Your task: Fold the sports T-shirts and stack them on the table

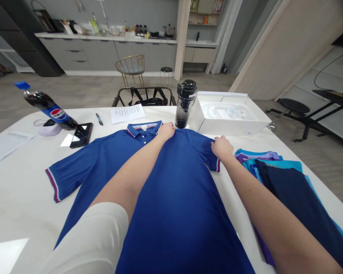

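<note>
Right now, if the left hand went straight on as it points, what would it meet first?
Probably the dark tumbler, standing just beyond the left hand at the shoulder of the blue shirt, though depth is hard to judge.

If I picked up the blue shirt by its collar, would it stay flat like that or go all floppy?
The shirt would most likely go floppy: it looks like thin cloth, with soft folds at the sleeve. The collar might hold its shape a bit better, as it looks folded over double.
</note>
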`<state>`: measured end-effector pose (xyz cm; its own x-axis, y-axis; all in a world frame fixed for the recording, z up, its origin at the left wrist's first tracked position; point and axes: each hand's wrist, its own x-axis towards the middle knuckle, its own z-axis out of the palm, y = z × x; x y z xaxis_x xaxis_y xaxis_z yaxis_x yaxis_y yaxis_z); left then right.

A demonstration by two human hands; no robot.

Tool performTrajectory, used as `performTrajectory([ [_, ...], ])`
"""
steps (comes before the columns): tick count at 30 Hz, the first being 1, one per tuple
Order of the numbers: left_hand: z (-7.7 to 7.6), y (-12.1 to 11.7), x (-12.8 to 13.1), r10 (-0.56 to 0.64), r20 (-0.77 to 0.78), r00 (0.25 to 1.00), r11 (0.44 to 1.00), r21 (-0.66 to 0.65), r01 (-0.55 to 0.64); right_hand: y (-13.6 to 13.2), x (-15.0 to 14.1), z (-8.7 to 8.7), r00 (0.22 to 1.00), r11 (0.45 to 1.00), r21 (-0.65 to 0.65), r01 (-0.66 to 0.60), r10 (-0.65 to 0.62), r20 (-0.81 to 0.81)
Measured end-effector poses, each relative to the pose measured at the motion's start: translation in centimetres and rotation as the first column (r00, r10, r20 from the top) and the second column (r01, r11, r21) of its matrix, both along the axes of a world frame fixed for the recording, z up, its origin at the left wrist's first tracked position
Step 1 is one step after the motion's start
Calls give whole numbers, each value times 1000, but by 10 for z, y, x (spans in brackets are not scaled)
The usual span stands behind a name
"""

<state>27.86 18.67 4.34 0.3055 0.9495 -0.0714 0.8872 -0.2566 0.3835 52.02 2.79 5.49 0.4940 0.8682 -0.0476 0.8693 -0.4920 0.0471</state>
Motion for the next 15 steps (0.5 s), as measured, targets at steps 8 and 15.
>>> performTrajectory([
  [8,-4,2,-3,3,130,991,997,-71,6,-8,24,-1,994,992,79,-99,101,-29],
  [15,6,4,-21,135,523,841,977,-211,-26,-18,-35,114,808,883,342,-321,443,-387],
])
